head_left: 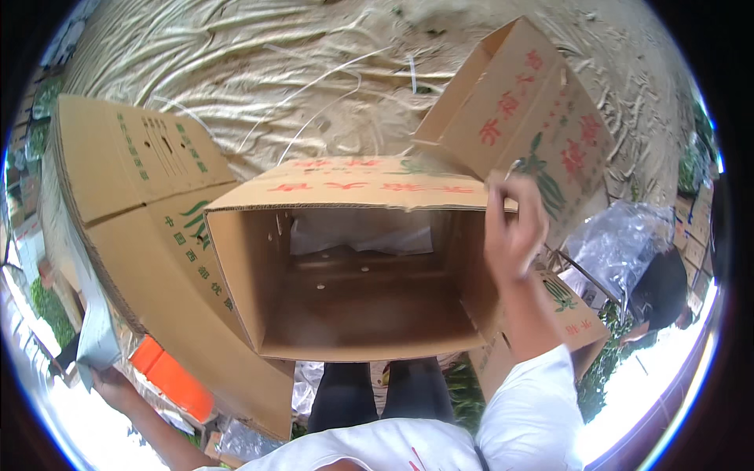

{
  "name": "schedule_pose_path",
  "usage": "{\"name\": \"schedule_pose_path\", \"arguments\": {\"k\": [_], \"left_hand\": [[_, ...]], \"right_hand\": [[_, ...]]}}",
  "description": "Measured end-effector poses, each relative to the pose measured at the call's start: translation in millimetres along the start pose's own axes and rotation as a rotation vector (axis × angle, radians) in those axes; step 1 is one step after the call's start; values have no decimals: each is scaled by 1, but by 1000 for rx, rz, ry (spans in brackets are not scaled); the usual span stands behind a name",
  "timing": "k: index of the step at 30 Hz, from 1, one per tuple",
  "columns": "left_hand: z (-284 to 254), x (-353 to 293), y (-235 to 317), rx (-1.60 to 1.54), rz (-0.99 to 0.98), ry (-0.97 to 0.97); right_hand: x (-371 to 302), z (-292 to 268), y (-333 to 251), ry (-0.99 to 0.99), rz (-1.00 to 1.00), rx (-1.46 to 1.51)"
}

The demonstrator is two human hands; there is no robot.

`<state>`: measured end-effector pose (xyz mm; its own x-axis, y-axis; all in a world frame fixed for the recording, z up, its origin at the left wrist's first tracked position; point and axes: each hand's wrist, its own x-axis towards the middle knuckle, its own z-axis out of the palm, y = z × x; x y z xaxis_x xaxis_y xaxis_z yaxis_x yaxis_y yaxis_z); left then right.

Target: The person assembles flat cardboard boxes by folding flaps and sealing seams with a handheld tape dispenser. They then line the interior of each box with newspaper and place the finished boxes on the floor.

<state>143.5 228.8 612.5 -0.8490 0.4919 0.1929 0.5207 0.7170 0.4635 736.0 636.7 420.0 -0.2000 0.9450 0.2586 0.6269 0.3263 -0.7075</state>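
An open cardboard box [369, 345] stands in front of my legs, its mouth facing me, with a whitish sheet [369, 235] lying inside at the far end. At the box's far right corner is my right hand [514, 224], raised, its fingers curled together; what they hold, if anything, is hidden. Far out at the lower left, my left hand [116, 390] grips the lower end of a pale grey-blue sheet [98, 334]. Between that hand and the open box leans a large cardboard box [157, 235] with green print.
Another cardboard box [510, 94] with red print tilts behind on the right. Clear crumpled plastic [620, 239] lies beside a person in dark clothing [660, 290]. An orange object [173, 377] sits at the lower left. White straps cross the wrinkled tan ground cover [236, 71].
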Motion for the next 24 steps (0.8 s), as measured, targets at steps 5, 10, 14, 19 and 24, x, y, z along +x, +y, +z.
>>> {"name": "schedule_pose_path", "arguments": {"k": [5, 10, 14, 19, 24], "left_hand": [[-44, 25, 39, 567, 262, 292], [-143, 17, 165, -333, -67, 500], [-137, -27, 254, 260, 461, 537], [-119, -47, 272, -224, 215, 305], [-105, -47, 284, -715, -29, -100]], "right_hand": [[83, 9, 120, -592, -134, -564], [85, 90, 211, -876, -529, -929], [70, 111, 215, -1067, -487, -1254], [73, 17, 162, -1162, -441, -1114], [23, -136, 168, -711, -621, -988]]}}
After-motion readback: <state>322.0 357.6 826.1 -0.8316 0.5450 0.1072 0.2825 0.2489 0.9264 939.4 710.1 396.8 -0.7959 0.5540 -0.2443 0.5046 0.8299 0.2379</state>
